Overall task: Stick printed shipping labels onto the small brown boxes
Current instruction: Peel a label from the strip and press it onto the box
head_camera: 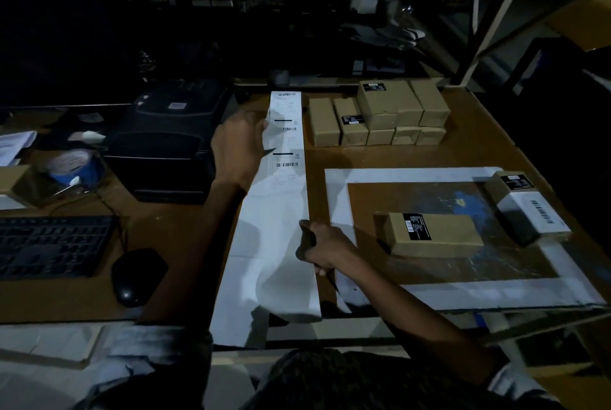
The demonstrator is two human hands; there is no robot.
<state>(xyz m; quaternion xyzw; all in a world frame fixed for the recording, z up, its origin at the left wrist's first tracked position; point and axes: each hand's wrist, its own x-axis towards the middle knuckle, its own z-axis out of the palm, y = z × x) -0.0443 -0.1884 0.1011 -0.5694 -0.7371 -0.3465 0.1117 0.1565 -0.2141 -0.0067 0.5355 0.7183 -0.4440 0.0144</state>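
Long white printed label strip lies on the brown table; left hand pinches its upper edge, right hand grips its right edge.

White label strip, brown boxes

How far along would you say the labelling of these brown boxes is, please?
Done: one box on the mat's right carries a white barcode label. In hand: the left hand peels at the label strip while the right hand grips its edge. Left: the box mid-mat and the stack behind show no white label.
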